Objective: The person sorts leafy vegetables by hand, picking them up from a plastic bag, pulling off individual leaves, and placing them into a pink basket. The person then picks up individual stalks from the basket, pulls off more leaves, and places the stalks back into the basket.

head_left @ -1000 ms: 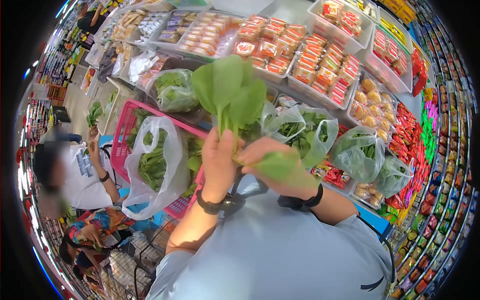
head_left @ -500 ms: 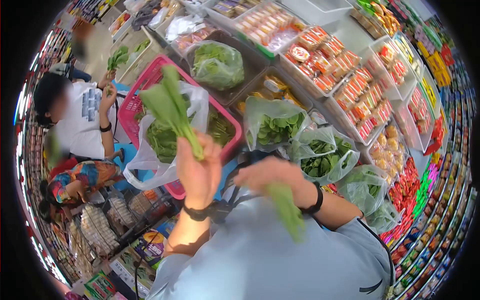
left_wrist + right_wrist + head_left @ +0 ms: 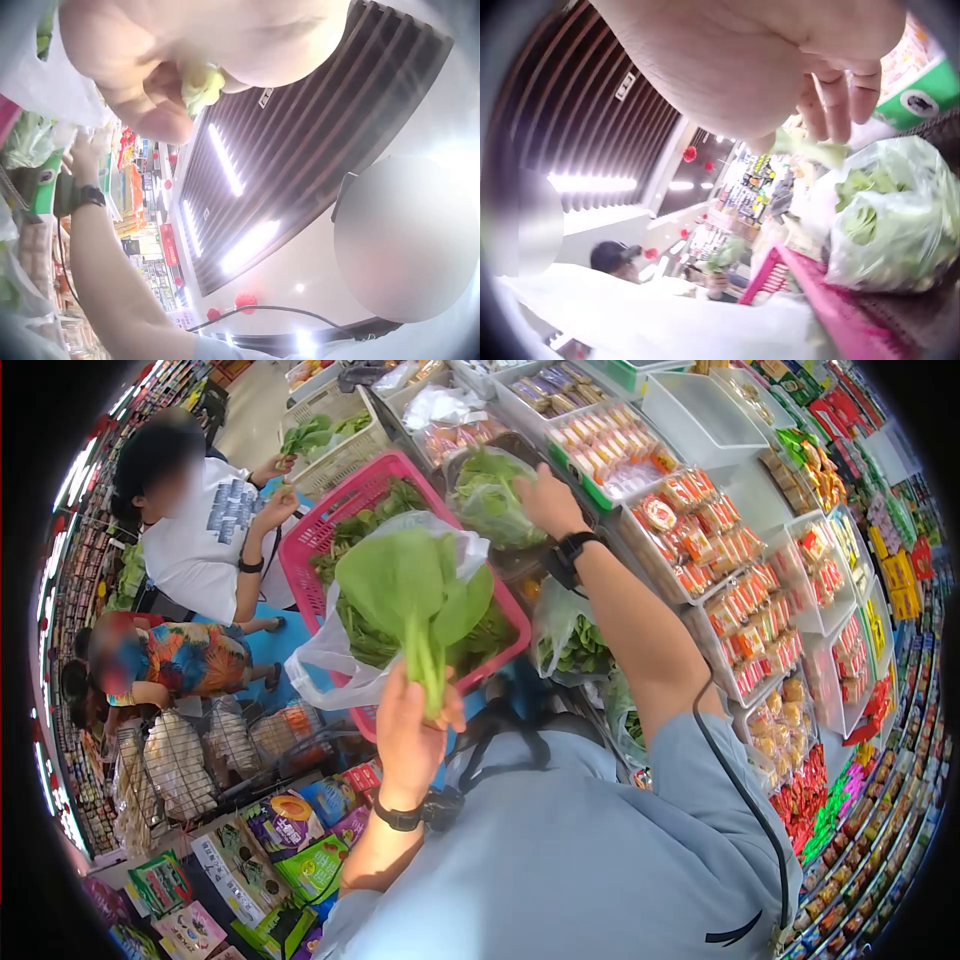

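My left hand (image 3: 408, 725) grips a bunch of bok choy (image 3: 415, 595) by its pale stalks, leaves pointing away over a pink basket (image 3: 515, 615). The cut stalk end (image 3: 201, 88) pokes out between the fingers in the left wrist view. Inside the basket, a white plastic bag (image 3: 315, 660) holds more greens. My right hand (image 3: 548, 503) reaches out over a clear bag of leafy greens (image 3: 490, 510) in a dark crate. In the right wrist view, a pale green leaf stalk (image 3: 810, 150) sits between its thumb and fingers.
White bins of packaged snacks (image 3: 690, 525) fill the display on the right. Further bags of greens (image 3: 575, 640) stand beside the basket. A person in a white T-shirt (image 3: 205, 535) holds greens at the left. Snack packets (image 3: 285, 825) lie at the lower left.
My right hand has swung from near my chest out to the clear bag of greens, carrying a leaf. The left hand has kept hold of the bok choy and moved it over the pink basket.
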Demonstrator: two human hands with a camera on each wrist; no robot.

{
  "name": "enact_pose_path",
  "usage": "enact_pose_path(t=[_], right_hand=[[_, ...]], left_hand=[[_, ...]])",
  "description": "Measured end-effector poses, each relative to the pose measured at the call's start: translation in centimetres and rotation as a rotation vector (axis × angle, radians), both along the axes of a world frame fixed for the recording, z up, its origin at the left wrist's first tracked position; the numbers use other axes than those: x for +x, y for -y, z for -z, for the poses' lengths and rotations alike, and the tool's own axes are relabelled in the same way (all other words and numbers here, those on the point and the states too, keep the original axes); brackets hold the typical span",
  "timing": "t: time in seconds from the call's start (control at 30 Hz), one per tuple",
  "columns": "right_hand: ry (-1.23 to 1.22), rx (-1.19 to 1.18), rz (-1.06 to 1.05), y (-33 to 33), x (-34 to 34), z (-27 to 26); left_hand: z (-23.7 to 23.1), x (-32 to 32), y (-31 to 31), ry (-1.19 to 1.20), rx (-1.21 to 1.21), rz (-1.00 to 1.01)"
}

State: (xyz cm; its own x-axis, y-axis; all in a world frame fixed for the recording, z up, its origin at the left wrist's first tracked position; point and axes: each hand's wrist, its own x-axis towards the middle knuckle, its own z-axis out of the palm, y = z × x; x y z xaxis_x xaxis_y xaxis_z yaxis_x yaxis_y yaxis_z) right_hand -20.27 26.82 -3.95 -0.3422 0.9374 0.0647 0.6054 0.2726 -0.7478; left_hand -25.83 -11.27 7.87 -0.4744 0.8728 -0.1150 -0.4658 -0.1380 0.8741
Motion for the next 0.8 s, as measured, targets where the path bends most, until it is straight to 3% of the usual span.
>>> enact_pose_path(t=[0.03,0.13,0.17,0.2,0.27,0.3,0.37,0.43,0.47,0.53,0.57,0.63,0.7,0.8], right_hand=[[0.051,-0.011,0.088,-0.2,0.1,0.6],[-0.066,0.037,-0.236,4.6,4.6,1.0],[-0.100,-0.047,-0.354,8.4,6.5,-2.3],[-0.179,-0.167,-0.450,11.0,8.0,-2.2],[-0.320,-0.510,-0.603,16.9,11.2,-5.1],[-0.442,-0.754,-0.581,19.8,12.5,-6.5],[-0.756,-0.955,-0.488,23.2,13.3,-9.4],[-0.854,-0.793,-0.378,24.9,13.4,-10.2],[-0.790,-0.771,-0.319,25.2,14.0,-10.2],[-0.664,-0.718,-0.193,25.1,15.6,-10.1],[-0.757,-0.701,-0.200,25.0,16.4,-10.5],[-0.939,-0.661,-0.224,24.9,18.0,-11.7],[-0.964,-0.631,-0.219,25.1,20.0,-12.4],[-0.960,-0.614,-0.176,25.6,22.1,-12.9]], left_hand=[[0.3,-0.3,0.3,-0.078,-0.010,0.004],[1.0,-0.7,0.7,-0.196,-0.088,-0.030],[1.2,-0.6,0.7,-0.261,-0.133,-0.041],[0.9,-0.5,0.3,-0.240,-0.178,-0.055],[2.7,-0.3,-0.4,-0.464,-0.087,-0.079],[2.9,0.1,-1.1,-0.543,-0.063,-0.074],[2.5,1.0,-2.4,-0.676,-0.054,-0.030],[1.3,2.3,-3.8,-0.788,-0.070,0.075],[0.7,3.0,-4.4,-0.891,-0.083,0.154],[1.2,4.6,-5.6,-0.854,0.029,0.154],[1.3,5.5,-6.1,-0.832,0.086,0.153],[0.7,6.6,-6.9,-0.563,0.160,0.248],[0.7,7.4,-7.1,-0.353,0.147,0.340],[0.0,8.8,-7.7,-0.389,0.080,0.435]])
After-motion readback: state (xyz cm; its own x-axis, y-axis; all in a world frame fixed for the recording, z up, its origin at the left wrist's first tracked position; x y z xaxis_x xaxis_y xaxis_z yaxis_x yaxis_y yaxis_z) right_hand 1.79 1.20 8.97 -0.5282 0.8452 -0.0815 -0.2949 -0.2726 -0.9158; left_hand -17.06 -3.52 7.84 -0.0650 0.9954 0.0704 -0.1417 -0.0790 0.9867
